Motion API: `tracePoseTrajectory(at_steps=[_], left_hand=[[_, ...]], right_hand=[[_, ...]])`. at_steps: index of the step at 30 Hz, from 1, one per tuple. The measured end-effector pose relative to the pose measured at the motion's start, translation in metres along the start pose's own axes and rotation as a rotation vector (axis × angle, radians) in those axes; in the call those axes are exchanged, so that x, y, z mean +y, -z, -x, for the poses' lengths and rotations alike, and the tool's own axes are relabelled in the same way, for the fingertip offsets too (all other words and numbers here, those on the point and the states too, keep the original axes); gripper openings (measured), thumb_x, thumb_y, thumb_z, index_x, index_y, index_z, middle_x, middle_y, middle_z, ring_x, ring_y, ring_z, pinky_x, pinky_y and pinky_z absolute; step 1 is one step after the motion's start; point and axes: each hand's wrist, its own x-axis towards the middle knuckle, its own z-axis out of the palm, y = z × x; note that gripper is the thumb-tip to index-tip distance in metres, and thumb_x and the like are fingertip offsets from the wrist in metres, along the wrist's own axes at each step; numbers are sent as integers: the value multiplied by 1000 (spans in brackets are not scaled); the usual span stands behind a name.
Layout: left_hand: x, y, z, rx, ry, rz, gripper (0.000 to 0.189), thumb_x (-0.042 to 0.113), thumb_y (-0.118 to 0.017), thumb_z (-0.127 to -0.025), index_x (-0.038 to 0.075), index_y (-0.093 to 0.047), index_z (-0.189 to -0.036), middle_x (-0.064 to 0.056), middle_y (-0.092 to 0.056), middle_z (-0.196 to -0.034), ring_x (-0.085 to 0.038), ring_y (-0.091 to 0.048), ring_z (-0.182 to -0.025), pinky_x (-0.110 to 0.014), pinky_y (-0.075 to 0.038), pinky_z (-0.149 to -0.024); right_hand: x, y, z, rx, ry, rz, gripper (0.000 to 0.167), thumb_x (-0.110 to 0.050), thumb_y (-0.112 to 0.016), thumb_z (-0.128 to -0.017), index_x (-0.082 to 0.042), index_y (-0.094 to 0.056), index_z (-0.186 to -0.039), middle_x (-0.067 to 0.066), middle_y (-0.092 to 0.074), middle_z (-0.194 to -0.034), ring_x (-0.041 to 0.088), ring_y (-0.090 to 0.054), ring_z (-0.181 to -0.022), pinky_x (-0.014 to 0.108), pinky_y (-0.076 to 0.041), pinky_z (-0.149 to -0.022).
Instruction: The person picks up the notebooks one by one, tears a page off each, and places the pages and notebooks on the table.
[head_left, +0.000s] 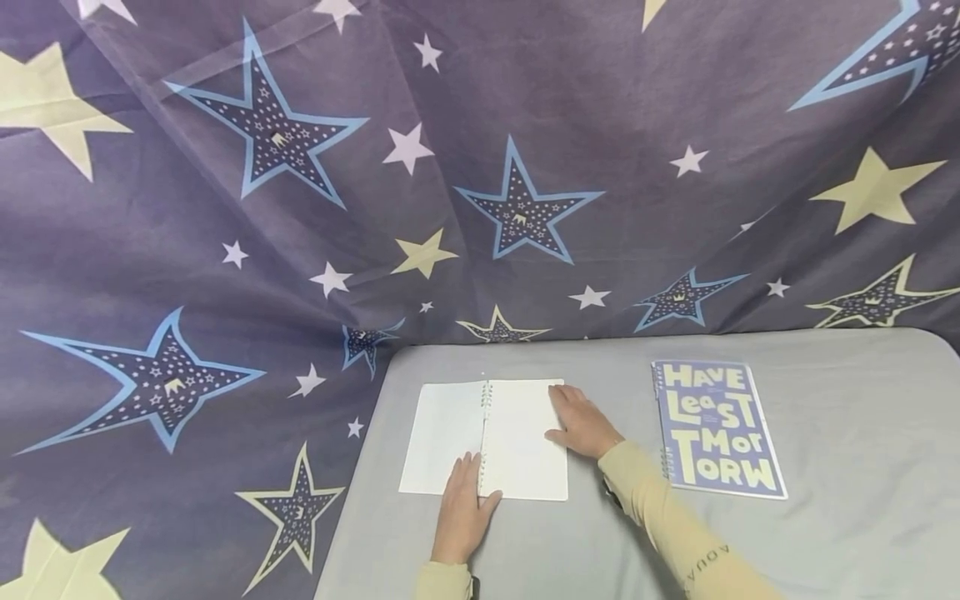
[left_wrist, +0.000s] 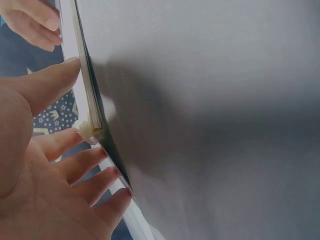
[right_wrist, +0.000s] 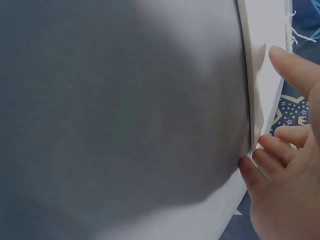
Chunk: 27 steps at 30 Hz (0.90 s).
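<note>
Lying open near the far-left corner of the grey, fabric-textured desk [head_left: 615, 358], a spiral-bound notebook [head_left: 517, 446] spreads two white paper pages. The left hand [head_left: 460, 512] rests straight fingers over the coil's near end; the right hand [head_left: 585, 422], loosely spread, touches the outer margin; neither grips anything. Toward the desk's right edge lies a rectangular purple, cream-lettered book [head_left: 720, 429].

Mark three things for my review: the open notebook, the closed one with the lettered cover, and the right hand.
Open notebook [head_left: 516, 439], head view: on its blank right page.
Closed notebook [head_left: 720, 430], head view: on its lettered cover.
Right hand [head_left: 584, 423], head view: on its back.
</note>
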Motion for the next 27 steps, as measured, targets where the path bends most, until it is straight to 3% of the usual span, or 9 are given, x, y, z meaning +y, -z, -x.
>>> tracePoseTrajectory(at_steps=[8, 15, 27], left_hand=[[1, -1, 1, 8, 13, 18, 72, 31, -73, -86, 6, -44, -148, -16, -39, -156, -35, -30, -147, -54, -27, -121], [1, -2, 0, 3, 31, 26, 73, 32, -73, -86, 7, -44, -148, -14, -38, -157, -34, -29, -148, -54, -27, -121], [0, -3, -1, 10, 43, 39, 72, 31, -74, -86, 8, -44, -148, -15, -38, -157, -34, -29, -148, -55, -27, -120]], right_hand=[[9, 10, -8, -66, -43, 33, 89, -30, -75, -88, 14, -28, -148, 33, -31, -154, 48, -28, -144, 59, -25, -120], [13, 16, -14, -100, -67, 27, 95, -32, -78, -84, 12, -25, -150, 31, -31, -155, 47, -29, -144, 59, -24, -120], [12, 13, -21, -52, -55, 55, 93, -31, -83, -80, 11, -34, -147, 25, -43, -142, 41, -38, -131, 58, -34, -114]])
